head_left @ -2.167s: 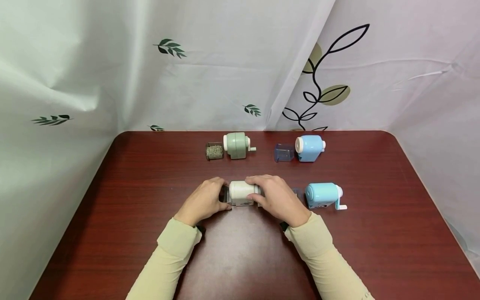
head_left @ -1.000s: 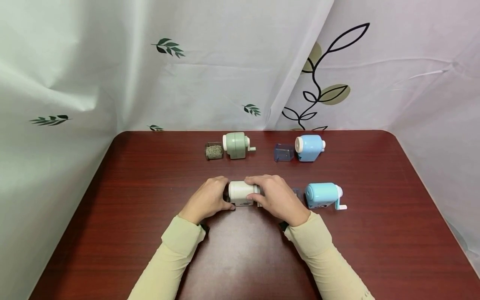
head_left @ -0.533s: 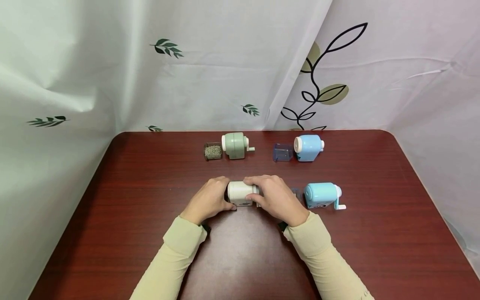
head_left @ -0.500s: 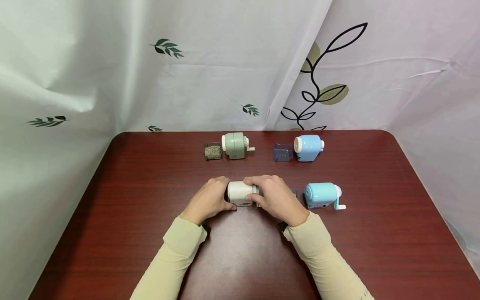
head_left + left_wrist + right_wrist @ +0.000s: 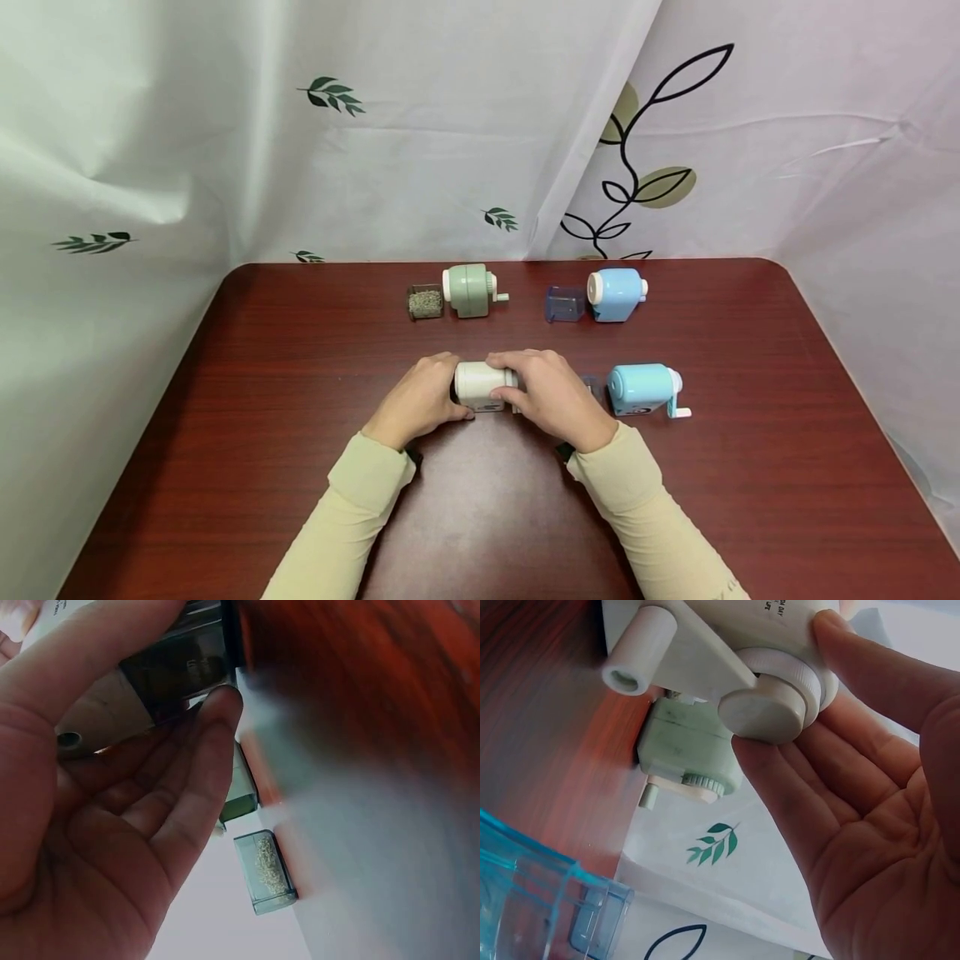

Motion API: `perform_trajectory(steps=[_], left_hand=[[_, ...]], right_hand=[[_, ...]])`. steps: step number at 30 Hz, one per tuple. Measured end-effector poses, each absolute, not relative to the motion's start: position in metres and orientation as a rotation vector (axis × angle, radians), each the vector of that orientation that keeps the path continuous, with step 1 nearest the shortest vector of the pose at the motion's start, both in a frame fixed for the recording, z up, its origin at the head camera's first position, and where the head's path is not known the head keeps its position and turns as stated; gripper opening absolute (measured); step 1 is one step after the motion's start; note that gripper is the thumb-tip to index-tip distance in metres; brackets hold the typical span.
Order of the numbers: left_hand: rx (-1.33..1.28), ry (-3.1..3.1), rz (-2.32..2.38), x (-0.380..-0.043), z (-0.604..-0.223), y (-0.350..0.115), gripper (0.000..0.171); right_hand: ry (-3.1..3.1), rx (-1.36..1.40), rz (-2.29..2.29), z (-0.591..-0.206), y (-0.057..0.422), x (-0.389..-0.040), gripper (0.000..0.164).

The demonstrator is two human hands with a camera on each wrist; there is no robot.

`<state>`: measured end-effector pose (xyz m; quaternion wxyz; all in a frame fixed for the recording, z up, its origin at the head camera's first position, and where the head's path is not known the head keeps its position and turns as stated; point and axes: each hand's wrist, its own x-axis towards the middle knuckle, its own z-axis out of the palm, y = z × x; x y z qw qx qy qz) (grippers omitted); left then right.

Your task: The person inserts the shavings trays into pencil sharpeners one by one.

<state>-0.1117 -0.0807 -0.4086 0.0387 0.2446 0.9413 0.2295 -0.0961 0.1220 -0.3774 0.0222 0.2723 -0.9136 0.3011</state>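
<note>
A cream-white crank pencil sharpener (image 5: 476, 383) stands on the table between both hands. My left hand (image 5: 416, 400) holds its left end, thumb on the near side and fingers on the far side. In the left wrist view the clear dark shavings drawer (image 5: 184, 671) sits at the sharpener's lower body, within that grip. My right hand (image 5: 551, 396) grips the other end, thumb and fingers around the body. The right wrist view shows the fingertips by the round knob (image 5: 761, 712) of the crank, whose white handle (image 5: 641, 649) points away from the palm. The head view hides the drawer.
Behind stand a green sharpener (image 5: 468, 292) with a shavings-filled drawer (image 5: 425, 303) beside it, and a blue sharpener (image 5: 617, 294) with its drawer (image 5: 565, 305) out. A turquoise sharpener (image 5: 642, 388) stands to the right; its clear drawer (image 5: 592, 387) is partly behind my right hand.
My left hand has moved right against the sharpener; the clear drawer seen sticking out at its left end earlier no longer shows in the head view. My right hand has stayed in place.
</note>
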Motion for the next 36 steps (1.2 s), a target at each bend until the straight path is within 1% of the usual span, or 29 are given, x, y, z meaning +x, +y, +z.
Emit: perform_trajectory(steps=[8, 11, 14, 19, 21, 23, 27, 30, 33, 36], left_hand=[[0.723, 2.924, 0.69, -0.109, -0.409, -0.08, 0.05], [0.708, 2.933, 0.684, -0.107, -0.41, -0.08, 0.054], [0.676, 2.922, 0.703, -0.105, -0.411, -0.08, 0.065], [0.658, 2.939, 0.725, -0.102, -0.406, -0.084, 0.096], [0.692, 2.963, 0.727, -0.101, -0.401, -0.084, 0.104], [0.741, 2.995, 0.729, -0.1, -0.394, -0.082, 0.107], [0.878, 3.071, 0.705, -0.096, -0.376, -0.073, 0.112], [0.977, 3.122, 0.63, -0.091, -0.363, -0.06, 0.113], [1.044, 3.144, 0.506, -0.085, -0.352, -0.042, 0.109], [1.085, 3.124, 0.424, -0.078, -0.346, -0.019, 0.1]], right_hand=[[-2.85, 0.828, 0.878, -0.376, 0.125, -0.093, 0.044], [-2.851, 0.812, 0.837, -0.371, 0.131, -0.09, 0.047], [-2.84, 0.789, 0.794, -0.364, 0.143, -0.087, 0.048], [-2.816, 0.758, 0.713, -0.355, 0.169, -0.083, 0.052], [-2.804, 0.733, 0.695, -0.351, 0.181, -0.08, 0.053], [-2.791, 0.7, 0.672, -0.348, 0.194, -0.079, 0.054], [-2.775, 0.649, 0.629, -0.345, 0.217, -0.076, 0.054], [-2.805, 0.61, 0.633, -0.343, 0.232, -0.075, 0.056], [-2.877, 0.563, 0.653, -0.341, 0.245, -0.074, 0.059], [-2.938, 0.533, 0.66, -0.34, 0.255, -0.073, 0.063]])
